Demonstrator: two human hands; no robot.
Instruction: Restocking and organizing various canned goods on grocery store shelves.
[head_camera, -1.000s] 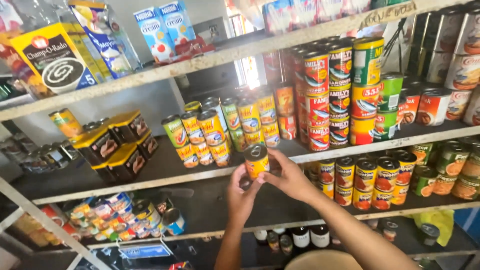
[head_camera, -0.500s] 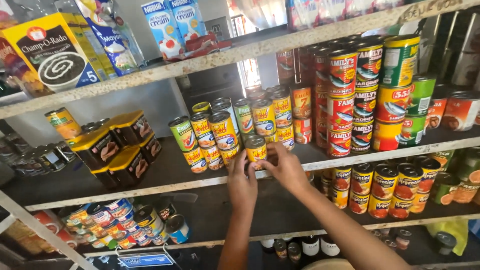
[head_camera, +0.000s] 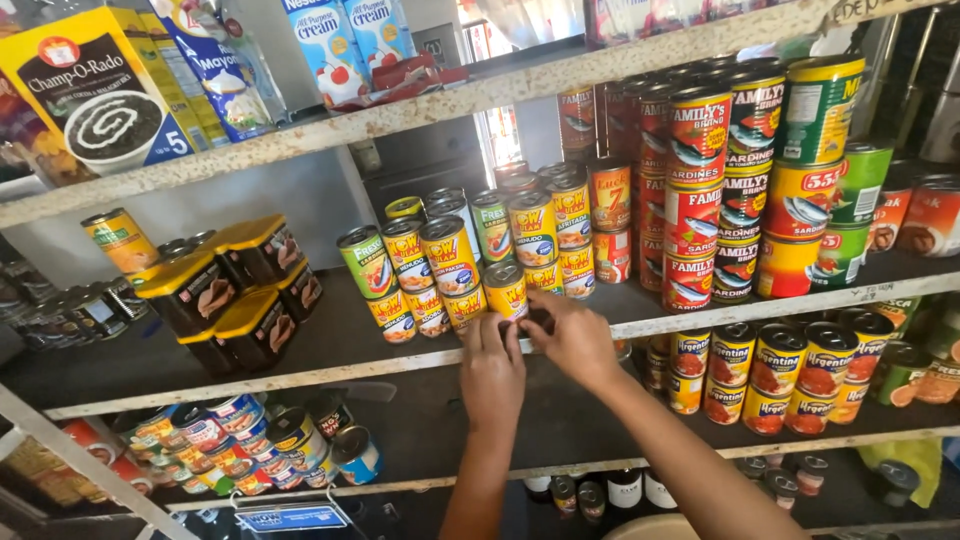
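Observation:
A small yellow can (head_camera: 505, 288) stands at the front edge of the middle shelf (head_camera: 300, 372), in front of a group of similar yellow and green cans (head_camera: 450, 255). My left hand (head_camera: 492, 372) reaches up from below, its fingertips at the can's base by the shelf edge. My right hand (head_camera: 575, 338) is just to the right, with its fingers curled against the can's lower right side. Both forearms rise from the bottom of the view.
Red and yellow sardine cans (head_camera: 700, 200) are stacked to the right. Black tins with yellow lids (head_camera: 215, 290) sit to the left. Cartons and boxes (head_camera: 340, 40) fill the top shelf. More cans (head_camera: 780, 370) line the shelf below, with bottles (head_camera: 625, 488) lower down.
Both hands carried the yellow can up and forward from mid-air to the shelf edge. It now stands in front of the other yellow cans, and the view has moved closer.

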